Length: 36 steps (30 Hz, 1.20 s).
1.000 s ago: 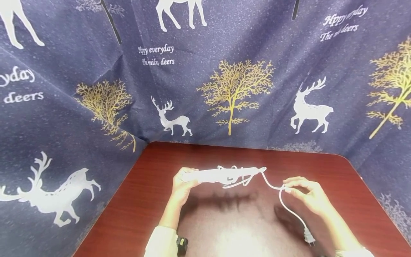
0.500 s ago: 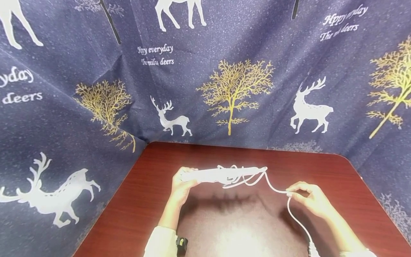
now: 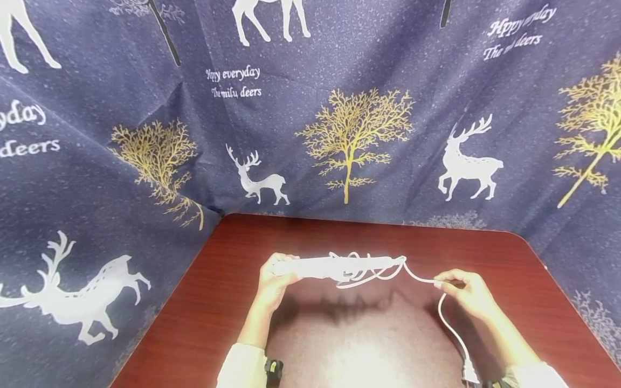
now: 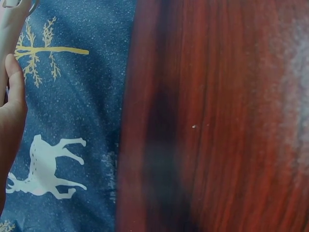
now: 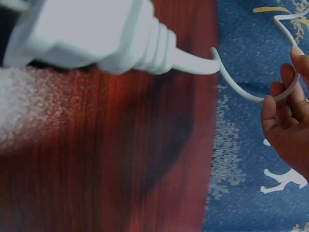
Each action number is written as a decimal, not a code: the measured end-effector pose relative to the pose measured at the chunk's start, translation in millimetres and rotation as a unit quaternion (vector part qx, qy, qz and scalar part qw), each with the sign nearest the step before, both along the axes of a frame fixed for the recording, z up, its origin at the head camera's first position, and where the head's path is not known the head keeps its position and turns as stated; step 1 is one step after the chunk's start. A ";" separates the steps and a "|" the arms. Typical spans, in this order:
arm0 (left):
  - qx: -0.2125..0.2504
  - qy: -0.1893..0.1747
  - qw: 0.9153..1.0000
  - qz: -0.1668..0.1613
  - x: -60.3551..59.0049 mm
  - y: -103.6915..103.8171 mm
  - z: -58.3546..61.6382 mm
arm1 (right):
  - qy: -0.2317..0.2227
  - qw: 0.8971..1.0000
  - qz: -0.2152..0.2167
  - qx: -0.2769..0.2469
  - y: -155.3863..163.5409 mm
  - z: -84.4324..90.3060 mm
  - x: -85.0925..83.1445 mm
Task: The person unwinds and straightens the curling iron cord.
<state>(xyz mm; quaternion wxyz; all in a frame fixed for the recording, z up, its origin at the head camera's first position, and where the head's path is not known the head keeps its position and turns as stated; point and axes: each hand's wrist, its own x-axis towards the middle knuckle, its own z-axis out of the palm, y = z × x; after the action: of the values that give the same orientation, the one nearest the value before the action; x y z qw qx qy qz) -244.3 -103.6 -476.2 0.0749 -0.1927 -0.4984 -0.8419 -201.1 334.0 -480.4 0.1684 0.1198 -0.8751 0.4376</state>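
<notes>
My left hand grips one end of a long, slim white corded appliance, held level above the table. Its exact kind is hard to tell in the glare. In the left wrist view, the thumb lies along the pale body. White power cord hangs in loose loops around the appliance's right half. From its right tip the cord runs to my right hand, which pinches it between thumb and fingers. Below that hand dangles the two-pin plug, large and close in the right wrist view.
A reddish-brown wooden table lies beneath both hands, with a bright light patch near the front. Dark blue cloth printed with deer and trees hangs behind and at the sides. A dark strapped device sits at the left wrist.
My right hand has moved slightly right, still pinching the cord, and the plug end has swung lower. The cord loops sag a little more; the appliance's right tip has dipped slightly. The left hand barely moves.
</notes>
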 end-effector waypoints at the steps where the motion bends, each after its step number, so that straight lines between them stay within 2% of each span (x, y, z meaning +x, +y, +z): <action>1: -0.002 -0.001 1.000 -0.003 0.3 0.0 -0.7 | -0.007 1.000 -0.011 -0.001 1.0 -0.4 -1.5; 8: 0.004 -0.002 1.000 -0.013 3.6 0.4 -5.0 | -0.044 0.997 -0.063 0.005 8.7 -5.4 -8.9; 11: 0.002 -0.001 1.000 -0.014 4.1 1.1 -5.4 | -0.058 0.996 -0.065 0.003 12.0 -9.3 -8.3; 18: -0.002 0.004 1.000 -0.013 3.9 0.4 -5.7 | -0.077 0.997 -0.005 -0.016 16.0 -13.8 0.4; 24: 0.011 0.010 1.000 -0.014 2.7 -1.0 -5.6 | -0.073 0.996 0.020 -0.050 15.6 -10.6 4.4; 28: 0.010 0.010 1.000 -0.022 2.4 -2.6 -5.0 | -0.094 0.992 0.021 -0.082 12.6 -7.3 8.1; 33: 0.008 0.013 1.000 -0.024 1.3 -6.2 -3.1 | -0.070 0.989 0.057 -0.119 3.5 3.0 3.5; 36: 0.008 0.015 0.999 -0.027 0.4 -6.3 -2.6 | -0.039 0.991 0.083 -0.097 -1.5 8.0 -1.6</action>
<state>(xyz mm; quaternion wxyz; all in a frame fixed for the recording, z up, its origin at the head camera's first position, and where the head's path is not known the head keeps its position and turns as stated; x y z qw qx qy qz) -243.9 -109.9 -478.8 0.0609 -0.2184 -0.4847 -0.8448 -202.8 332.5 -472.4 0.1081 0.1584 -0.8214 0.5371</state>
